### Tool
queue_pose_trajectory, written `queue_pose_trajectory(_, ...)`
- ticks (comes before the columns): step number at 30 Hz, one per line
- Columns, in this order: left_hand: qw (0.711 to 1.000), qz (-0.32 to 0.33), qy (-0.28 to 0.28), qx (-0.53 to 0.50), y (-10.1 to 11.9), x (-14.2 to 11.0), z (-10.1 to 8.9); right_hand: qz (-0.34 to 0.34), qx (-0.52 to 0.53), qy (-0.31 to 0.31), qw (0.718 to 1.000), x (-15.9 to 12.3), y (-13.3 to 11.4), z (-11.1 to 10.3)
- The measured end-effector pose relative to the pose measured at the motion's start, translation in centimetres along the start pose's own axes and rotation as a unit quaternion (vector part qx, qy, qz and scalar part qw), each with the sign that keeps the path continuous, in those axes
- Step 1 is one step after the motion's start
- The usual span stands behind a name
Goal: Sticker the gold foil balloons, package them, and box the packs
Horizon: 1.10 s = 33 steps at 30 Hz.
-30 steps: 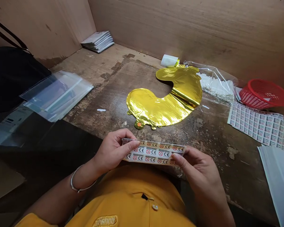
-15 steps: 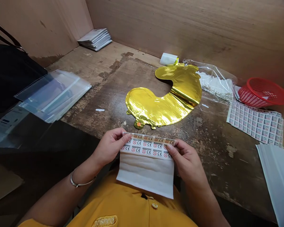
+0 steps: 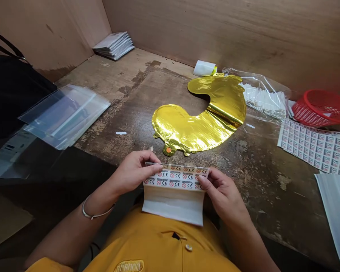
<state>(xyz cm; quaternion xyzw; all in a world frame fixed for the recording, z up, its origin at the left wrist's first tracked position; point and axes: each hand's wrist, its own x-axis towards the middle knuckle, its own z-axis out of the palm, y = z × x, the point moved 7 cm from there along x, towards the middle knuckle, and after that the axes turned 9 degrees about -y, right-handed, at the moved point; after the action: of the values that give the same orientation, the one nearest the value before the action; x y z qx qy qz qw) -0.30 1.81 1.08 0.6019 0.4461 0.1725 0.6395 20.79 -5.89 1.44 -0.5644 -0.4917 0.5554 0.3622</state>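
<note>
Both hands hold a strip of small warning-and-CE stickers (image 3: 175,177) above the table's front edge. My left hand (image 3: 133,172) pinches its left end, and my right hand (image 3: 222,194) grips its right end. A folded white paper backing (image 3: 172,206) hangs below the strip, over my yellow shirt. Beyond my fingers lies a flat gold foil balloon (image 3: 195,128), curved in a crescent, with its orange-dotted valve tab (image 3: 168,150) nearest my left hand. Neither hand touches the balloon.
A worn wooden workbench (image 3: 260,177) has plywood walls behind it. On it are a sticker sheet (image 3: 314,147), a red basket (image 3: 321,109), a plastic bag of white sticks (image 3: 263,96), stacked booklets (image 3: 113,45), clear plastic sleeves (image 3: 65,117) and white sheets (image 3: 336,211).
The white backing, unseen at first, now hangs below the sticker strip, a little shorter than half a second ago. The strip sits slightly higher and closer to my left hand.
</note>
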Motion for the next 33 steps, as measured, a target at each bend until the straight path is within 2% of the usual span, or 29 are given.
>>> queue_pose_trajectory(5, 1.000, 0.000, -0.019, -0.022, -0.7, 0.7, -0.4, 0.003, -0.058, 0.016, 0.998, 0.6, -0.2, -1.3)
queue_pose_trajectory(6, 1.000, 0.004, 0.004, -0.006, -0.6, 0.7, -0.9, -0.001, -0.067, 0.026, 0.997, 0.6, -0.4, -1.4)
queue_pose_trajectory(8, 0.990, 0.041, 0.109, 0.080, 0.3, 0.1, -2.3, -0.007, -0.067, 0.054, 0.996, 0.4, -0.6, -1.7)
queue_pose_trajectory(10, 0.943, 0.126, 0.212, 0.225, 2.5, -1.2, -2.5, -0.008, -0.052, 0.072, 0.996, 0.3, -0.7, -1.5)
queue_pose_trajectory(11, 0.910, 0.176, 0.227, 0.299, 3.7, -1.9, -1.7, -0.008, -0.044, 0.069, 0.997, 0.2, -0.7, -1.1)
queue_pose_trajectory(12, 0.882, 0.220, 0.208, 0.361, 4.8, -2.2, -0.3, -0.008, -0.040, 0.059, 0.997, 0.2, -0.7, -0.7)
queue_pose_trajectory(13, 0.864, 0.252, 0.165, 0.403, 5.6, -2.3, 1.2, -0.008, -0.041, 0.044, 0.998, 0.2, -0.7, -0.1)
queue_pose_trajectory(14, 0.858, 0.266, 0.112, 0.426, 6.1, -2.1, 2.6, -0.009, -0.048, 0.028, 0.998, 0.2, -0.7, 0.5)
queue_pose_trajectory(16, 0.870, 0.246, 0.003, 0.428, 6.3, -1.3, 4.6, -0.013, -0.065, 0.004, 0.998, 0.2, -0.8, 1.4)
queue_pose_trajectory(19, 0.913, 0.141, -0.112, 0.365, 5.4, 0.2, 5.1, -0.013, -0.091, -0.021, 0.995, 0.2, -0.7, 1.9)
queue_pose_trajectory(21, 0.934, 0.088, -0.138, 0.319, 4.8, 0.9, 4.7, -0.014, -0.127, -0.036, 0.991, 0.2, -0.7, 1.6)
queue_pose_trajectory(23, 0.946, 0.067, -0.146, 0.281, 4.3, 1.2, 4.4, -0.047, -0.200, -0.025, 0.978, 0.2, -1.6, 0.7)
queue_pose_trajectory(26, 0.957, 0.044, -0.157, 0.239, 3.7, 1.3, 4.3, -0.157, -0.336, 0.024, 0.928, 0.0, -4.4, -0.3)
queue_pose_trajectory(29, 0.962, 0.037, -0.167, 0.213, 3.4, 1.3, 4.6, -0.234, -0.414, 0.017, 0.879, -0.1, -6.3, 0.3)
queue_pose_trajectory(33, 0.966, 0.040, -0.178, 0.181, 3.5, 1.1, 4.7, -0.248, -0.423, -0.012, 0.872, 0.3, -6.7, 1.5)
